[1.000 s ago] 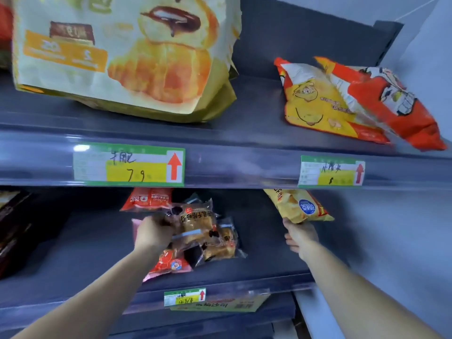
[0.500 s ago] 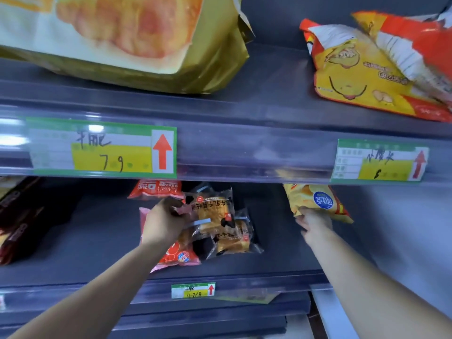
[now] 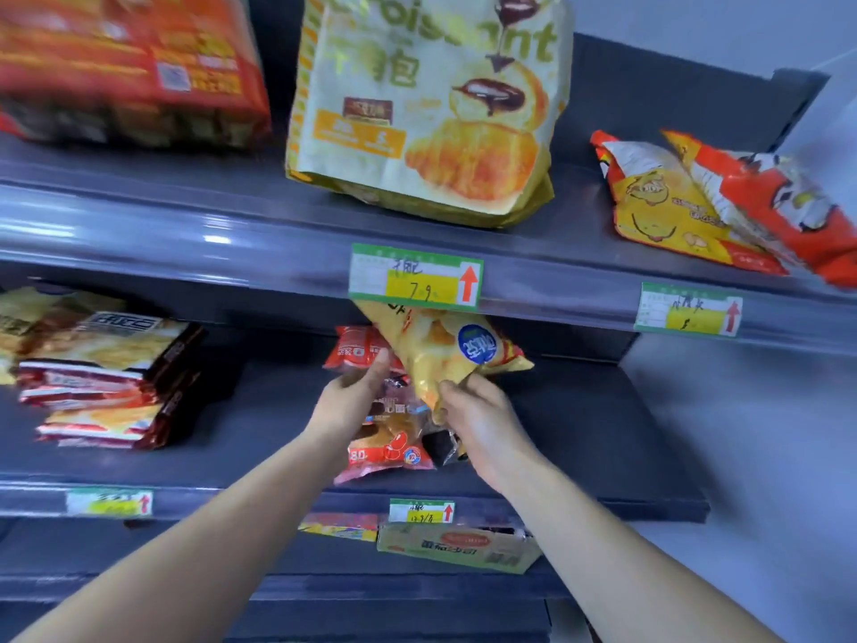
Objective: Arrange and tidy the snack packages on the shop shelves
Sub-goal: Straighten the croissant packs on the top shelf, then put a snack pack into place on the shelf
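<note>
The yellow crinkly foil chip bag with a round blue logo [image 3: 445,359] is held up above the middle dark grey metal shelf [image 3: 603,433], tilted, with its top end just under the green-and-yellow price label [image 3: 415,278] on the shelf edge above. The right hand [image 3: 477,420] grips it by the lower end, fingers curled round the foil. Just beside it the left hand [image 3: 357,392] is curled on a loose pile of small packets [image 3: 389,438]: a red pouch at the back, clear-wrapped buns in the middle, and a pink-and-red pouch at the front, all overlapping at odd angles. As I judge it, the tidying is about midway. The chip bag has no settled place yet, and the pile under the hands is not lined up. To the left on the same shelf, a stack of flat brown-and-cream packs [image 3: 102,378] lies fairly square and seems dealt with. On the upper shelf a big cream-and-yellow paper croissant bag [image 3: 426,109] stands leaning, and at the right a yellow chip bag [image 3: 668,206] and an orange-red one [image 3: 770,197] lie slumped across each other, probably still to be straightened. Below, a flat green carton [image 3: 459,547] pokes out past the lowest shelf's edge.
</note>
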A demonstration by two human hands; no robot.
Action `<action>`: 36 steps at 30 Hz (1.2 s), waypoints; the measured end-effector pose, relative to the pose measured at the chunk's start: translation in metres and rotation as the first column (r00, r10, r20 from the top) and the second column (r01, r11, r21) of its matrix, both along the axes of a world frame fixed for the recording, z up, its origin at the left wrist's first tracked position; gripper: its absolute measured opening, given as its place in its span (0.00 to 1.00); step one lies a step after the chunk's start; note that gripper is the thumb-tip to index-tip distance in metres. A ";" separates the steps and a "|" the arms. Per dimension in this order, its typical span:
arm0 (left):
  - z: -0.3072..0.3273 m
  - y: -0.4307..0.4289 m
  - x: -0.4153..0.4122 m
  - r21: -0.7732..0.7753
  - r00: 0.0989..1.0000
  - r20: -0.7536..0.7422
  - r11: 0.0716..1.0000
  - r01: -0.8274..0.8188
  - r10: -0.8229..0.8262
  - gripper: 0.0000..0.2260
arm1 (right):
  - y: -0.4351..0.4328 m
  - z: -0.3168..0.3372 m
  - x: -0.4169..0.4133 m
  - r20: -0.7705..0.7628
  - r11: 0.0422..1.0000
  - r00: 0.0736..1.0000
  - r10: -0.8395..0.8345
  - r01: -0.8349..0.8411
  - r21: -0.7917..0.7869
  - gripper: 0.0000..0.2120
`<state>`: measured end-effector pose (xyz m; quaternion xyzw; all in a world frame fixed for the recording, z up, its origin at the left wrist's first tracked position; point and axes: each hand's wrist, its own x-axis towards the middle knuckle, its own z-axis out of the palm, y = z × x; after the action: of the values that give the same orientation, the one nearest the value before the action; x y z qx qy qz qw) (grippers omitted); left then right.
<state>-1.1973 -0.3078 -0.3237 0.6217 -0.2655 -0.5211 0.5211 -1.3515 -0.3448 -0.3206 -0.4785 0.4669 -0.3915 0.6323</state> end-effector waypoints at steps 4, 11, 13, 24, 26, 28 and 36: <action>0.023 0.055 0.047 -0.034 0.967 -0.217 0.989 -0.147 0.136 0.34 | 0.049 0.005 0.045 -0.076 0.929 0.927 0.366 -0.369 -0.030 0.09; 0.041 0.173 0.170 -0.056 0.739 -0.350 0.774 -0.630 0.576 0.17 | 0.107 0.049 0.119 -0.522 0.732 0.633 0.572 -0.681 -0.023 0.08; 0.044 0.205 0.199 -0.043 0.725 -0.290 0.749 -0.661 0.624 0.10 | 0.120 0.060 0.143 -0.615 0.690 0.578 0.536 -0.720 -0.074 0.08; 0.048 0.334 0.317 -0.068 0.821 0.066 0.823 -0.564 0.568 0.40 | 0.193 0.097 0.305 -0.678 0.562 0.708 0.198 -0.649 -0.513 0.09; 0.045 0.348 0.338 -0.040 0.841 0.083 0.845 -0.533 0.535 0.45 | 0.201 0.103 0.333 -0.655 0.521 0.735 0.177 -0.634 -0.571 0.07; 0.045 0.360 0.356 -0.052 0.829 0.120 0.837 -0.544 0.547 0.51 | 0.207 0.106 0.362 -0.628 0.468 0.757 0.182 -0.628 -0.622 0.08; 0.055 0.384 0.447 -0.128 0.669 0.479 0.800 -0.587 0.568 0.53 | 0.209 0.105 0.501 -0.580 0.212 0.769 0.270 -0.635 -0.743 0.10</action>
<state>-0.7502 0.0759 -0.2685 0.7945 -0.1699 -0.1571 0.5614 -0.8503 -0.1353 -0.2153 -0.9170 0.1007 -0.2888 0.2561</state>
